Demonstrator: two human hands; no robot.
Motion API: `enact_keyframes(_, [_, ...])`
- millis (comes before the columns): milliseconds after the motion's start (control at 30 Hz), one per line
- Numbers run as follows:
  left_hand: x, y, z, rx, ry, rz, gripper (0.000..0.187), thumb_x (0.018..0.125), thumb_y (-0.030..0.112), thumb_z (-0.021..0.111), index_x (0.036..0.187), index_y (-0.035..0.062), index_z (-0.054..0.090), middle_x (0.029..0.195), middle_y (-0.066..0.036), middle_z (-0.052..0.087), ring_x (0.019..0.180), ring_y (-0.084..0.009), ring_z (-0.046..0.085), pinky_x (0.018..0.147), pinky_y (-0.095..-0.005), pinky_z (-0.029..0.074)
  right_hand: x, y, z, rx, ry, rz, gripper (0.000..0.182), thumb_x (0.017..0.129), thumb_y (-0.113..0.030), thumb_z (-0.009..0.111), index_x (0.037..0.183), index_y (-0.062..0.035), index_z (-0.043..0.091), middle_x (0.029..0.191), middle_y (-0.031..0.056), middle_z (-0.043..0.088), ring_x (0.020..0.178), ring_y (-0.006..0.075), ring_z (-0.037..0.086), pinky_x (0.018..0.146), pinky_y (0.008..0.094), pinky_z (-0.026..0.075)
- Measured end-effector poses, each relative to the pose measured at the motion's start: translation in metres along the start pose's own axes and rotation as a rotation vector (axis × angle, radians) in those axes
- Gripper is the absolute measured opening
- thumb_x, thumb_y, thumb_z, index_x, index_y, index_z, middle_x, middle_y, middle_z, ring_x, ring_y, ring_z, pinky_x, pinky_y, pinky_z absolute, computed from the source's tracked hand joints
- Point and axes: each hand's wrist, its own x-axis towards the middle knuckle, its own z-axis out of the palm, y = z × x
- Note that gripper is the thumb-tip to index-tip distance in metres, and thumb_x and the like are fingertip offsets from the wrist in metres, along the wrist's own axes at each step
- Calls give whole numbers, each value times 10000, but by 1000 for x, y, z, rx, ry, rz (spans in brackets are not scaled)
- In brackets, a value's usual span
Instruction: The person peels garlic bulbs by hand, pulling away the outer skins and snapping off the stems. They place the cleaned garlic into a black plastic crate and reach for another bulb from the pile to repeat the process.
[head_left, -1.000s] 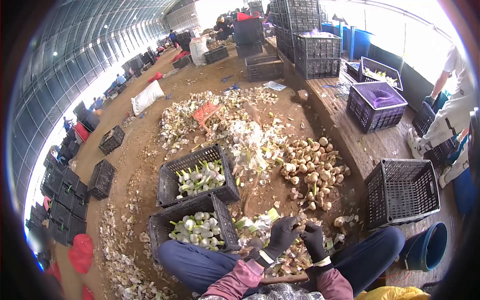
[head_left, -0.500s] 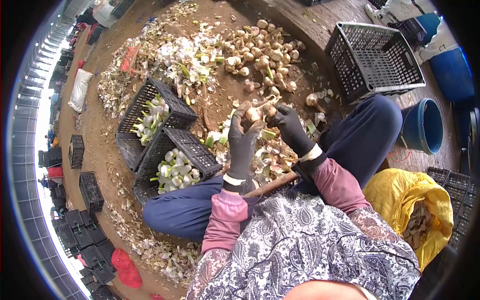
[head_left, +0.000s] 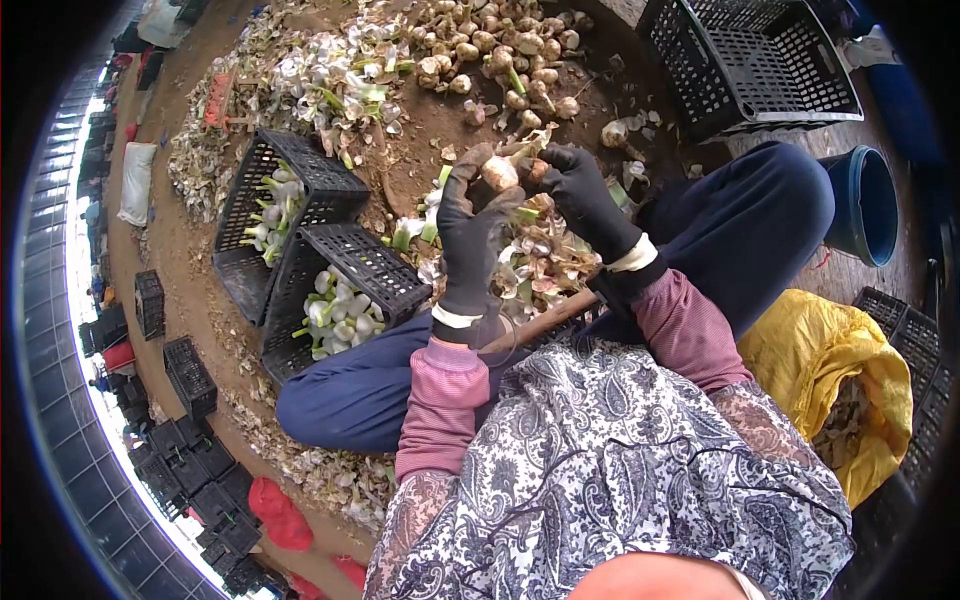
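Observation:
My left hand, in a dark glove, has its thumb and fingers closed round a garlic bulb with dry skin and a pale stalk that points away to the upper right. Against the bulb's right side, my right hand, also gloved, has its fingers pinched together; a small brownish patch shows at their tips, too small to make out. Below both hands lies a heap of peeled garlic skins. A wooden handle or bar crosses in front of my lap.
Two tilted black crates hold trimmed white garlic and garlic with green stems. Beyond my hands lies a pile of untrimmed garlic, beside scattered skins. At right are a black crate, a blue bucket and a yellow sack.
The view has tilted, so the pile and crates sit higher and further left. Both hands stay together at the garlic bulb, which has turned slightly between them.

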Motion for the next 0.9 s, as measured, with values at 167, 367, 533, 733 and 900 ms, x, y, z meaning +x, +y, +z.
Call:
enact_keyframes(167, [3,-7,0,18,-35,22,437,977,69,589,1404,24,509,1211,-108,645,1012,-171,667,869,-277,558,3,16,-10,-324,29,-54,290,781,170,549,979,24,702,921,46,699,815,144,670,726,298,544])
enact_keyframes(367, [3,-30,-17,-166,33,-209,431,1068,421,455,1265,65,597,1091,-86,691,950,-190,680,787,-315,553,3,8,3,-1001,70,-448,232,718,1,720,937,-68,687,915,135,654,879,352,674,738,394,557])
enact_keyframes(533, [6,-28,-16,187,3,-91,419,1064,376,420,1236,34,590,868,-24,644,696,-96,592,568,-235,467,-2,-5,11,-918,41,-500,246,715,-34,750,948,-50,674,938,122,664,866,329,687,739,392,563])
enact_keyframes(733, [8,16,-2,-117,-179,-350,466,1031,529,486,1057,83,619,625,32,489,447,-32,356,380,-195,255,4,14,0,5,99,-16,70,924,-8,633,981,31,649,883,69,683,769,154,657,744,294,557])
enact_keyframes(900, [-7,25,-14,-291,-387,-368,708,1024,566,483,1541,95,369,774,-27,609,486,-57,423,393,-212,322,20,26,-47,244,211,-73,183,1007,-140,574,1082,1,664,880,23,664,795,138,646,736,304,545])
